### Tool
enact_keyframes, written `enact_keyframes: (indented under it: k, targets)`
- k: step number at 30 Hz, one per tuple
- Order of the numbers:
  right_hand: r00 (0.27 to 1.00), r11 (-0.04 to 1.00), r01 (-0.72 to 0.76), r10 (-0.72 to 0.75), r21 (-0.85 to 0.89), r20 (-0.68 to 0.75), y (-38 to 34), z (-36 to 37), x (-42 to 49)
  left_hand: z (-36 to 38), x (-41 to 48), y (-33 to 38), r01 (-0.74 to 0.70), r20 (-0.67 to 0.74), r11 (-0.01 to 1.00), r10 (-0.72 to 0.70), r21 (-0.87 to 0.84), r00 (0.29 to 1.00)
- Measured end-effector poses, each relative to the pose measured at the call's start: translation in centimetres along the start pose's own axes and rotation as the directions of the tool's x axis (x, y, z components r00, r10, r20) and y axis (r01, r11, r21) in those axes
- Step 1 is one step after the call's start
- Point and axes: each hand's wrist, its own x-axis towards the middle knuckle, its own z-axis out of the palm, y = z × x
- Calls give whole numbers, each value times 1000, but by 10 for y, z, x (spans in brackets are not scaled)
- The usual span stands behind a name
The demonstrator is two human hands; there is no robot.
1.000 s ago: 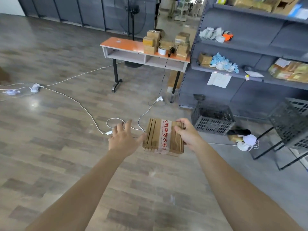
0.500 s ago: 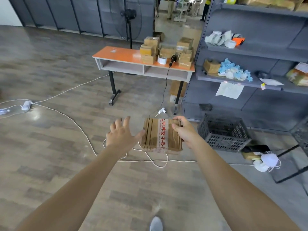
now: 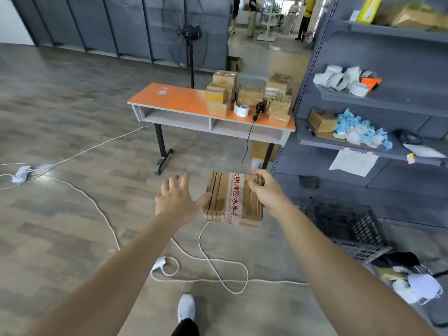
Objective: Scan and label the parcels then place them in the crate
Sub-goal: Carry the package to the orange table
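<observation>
Walking a parcel to the table

My right hand (image 3: 266, 192) grips the far right corner of the parcel (image 3: 232, 200), up in the air over the floor. My left hand (image 3: 178, 200) is spread wide, thumb right by its left side. The orange table (image 3: 179, 100) is closer than a moment ago. The scanner (image 3: 259, 109) and label roll (image 3: 241, 110) sit near its front right edge, so scanning comes next, I think.
</observation>
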Motion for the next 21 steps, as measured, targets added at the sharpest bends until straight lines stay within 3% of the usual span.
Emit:
enact_keyframes:
  k: [12,21]
  targets:
    - [988,1000,9,-13,-25,-153,-98,22,202,-15,247,7,-101,48,992,105,-71,993]
    - [984,999,-14,21,40,-176,-117,15,341,4,383,36,-130,70,991,132,-36,989]
